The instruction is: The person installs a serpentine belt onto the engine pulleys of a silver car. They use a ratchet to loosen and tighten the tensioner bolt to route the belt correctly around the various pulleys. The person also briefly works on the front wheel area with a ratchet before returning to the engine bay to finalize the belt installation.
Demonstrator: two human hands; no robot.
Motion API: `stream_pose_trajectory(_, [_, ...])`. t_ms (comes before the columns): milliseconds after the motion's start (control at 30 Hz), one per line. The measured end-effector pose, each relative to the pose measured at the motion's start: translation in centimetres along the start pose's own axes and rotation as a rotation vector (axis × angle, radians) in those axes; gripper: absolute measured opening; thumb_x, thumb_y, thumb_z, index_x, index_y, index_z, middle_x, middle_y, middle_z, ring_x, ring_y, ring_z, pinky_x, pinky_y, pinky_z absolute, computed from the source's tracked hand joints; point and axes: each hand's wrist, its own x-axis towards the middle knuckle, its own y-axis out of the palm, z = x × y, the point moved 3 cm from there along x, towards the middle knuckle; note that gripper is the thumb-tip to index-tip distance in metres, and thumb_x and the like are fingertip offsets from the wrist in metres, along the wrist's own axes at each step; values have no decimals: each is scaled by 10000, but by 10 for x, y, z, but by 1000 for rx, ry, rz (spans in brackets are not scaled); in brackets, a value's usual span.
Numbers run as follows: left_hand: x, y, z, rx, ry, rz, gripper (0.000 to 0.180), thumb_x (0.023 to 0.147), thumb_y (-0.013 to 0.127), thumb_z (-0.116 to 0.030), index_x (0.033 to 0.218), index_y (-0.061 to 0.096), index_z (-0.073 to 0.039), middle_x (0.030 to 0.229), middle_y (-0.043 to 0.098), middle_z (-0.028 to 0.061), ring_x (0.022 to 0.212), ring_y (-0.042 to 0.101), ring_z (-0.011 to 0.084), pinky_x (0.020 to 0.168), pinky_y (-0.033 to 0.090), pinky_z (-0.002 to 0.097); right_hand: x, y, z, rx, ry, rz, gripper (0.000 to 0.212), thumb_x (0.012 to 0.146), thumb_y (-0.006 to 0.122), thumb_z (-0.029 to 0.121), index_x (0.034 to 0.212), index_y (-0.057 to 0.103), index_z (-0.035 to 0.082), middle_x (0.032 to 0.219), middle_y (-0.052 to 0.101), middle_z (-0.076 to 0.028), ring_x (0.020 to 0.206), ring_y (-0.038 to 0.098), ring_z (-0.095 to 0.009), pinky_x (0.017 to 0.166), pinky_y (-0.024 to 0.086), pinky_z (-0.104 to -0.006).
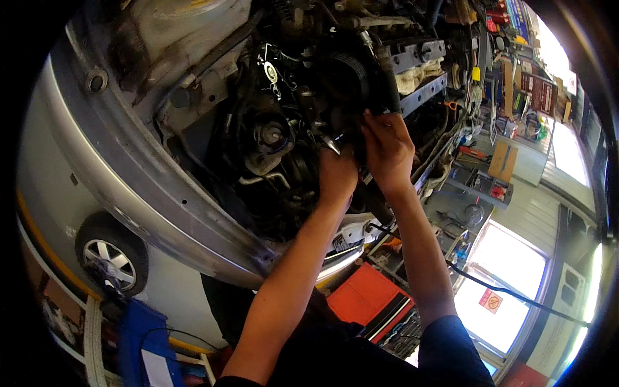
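Both arms reach down into a car's open engine bay. My left hand [338,173] is closed around a shiny metal tool [331,144]; only its bright end shows, so its exact kind cannot be made out. Just right of it, my right hand [389,149] has thumb and fingers pinched together beside a thick black hose [387,80]. Whatever sits between those fingertips is hidden in shadow. A ribbed round black part [348,69] lies beyond the hands. Left of them is a round metal mount [271,135] with a bolt at its middle.
The silver fender [138,216] curves along the left. A wheel [113,258] stands at the lower left near a blue object [143,332]. Below the arms is a red tool cart [367,300] with hand tools. Cluttered shelves [480,184] and a thin black cable [509,291] are at right.
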Motion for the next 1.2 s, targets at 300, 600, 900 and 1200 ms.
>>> stream_pose_trajectory(300, [3,-3,-2,-153,-84,68,187,1018,553,-125,846,565,-53,600,538,52,459,500,185,437,407,345,-3,3,-3,56,31,-19,293,903,711,-19,1181,771,50,987,659,-117,768,701,-276,671,566,-345])
stream_pose_trajectory(600, [-14,3,-11,-191,-102,33,205,996,558,-145,799,530,-97,584,480,20,478,474,166,440,393,329,-7,9,-9,11,25,-51,278,911,684,57,1166,763,135,982,644,-66,752,700,-285,641,599,-384])
stream_pose_trajectory(900, [-33,-23,-41,-77,98,-186,125,1059,573,-192,1029,541,-74,665,518,32,499,492,158,458,434,331,-10,9,-12,28,23,-62,291,908,687,41,1183,749,116,973,621,-68,732,685,-294,621,590,-395])
stream_pose_trajectory(1200, [24,-86,-91,487,593,-666,398,1056,605,-255,1251,577,91,1174,692,278,1053,655,452,974,481,472,-8,11,-12,61,-33,-89,314,914,662,31,1211,733,107,959,567,-78,698,650,-314,605,571,-420])
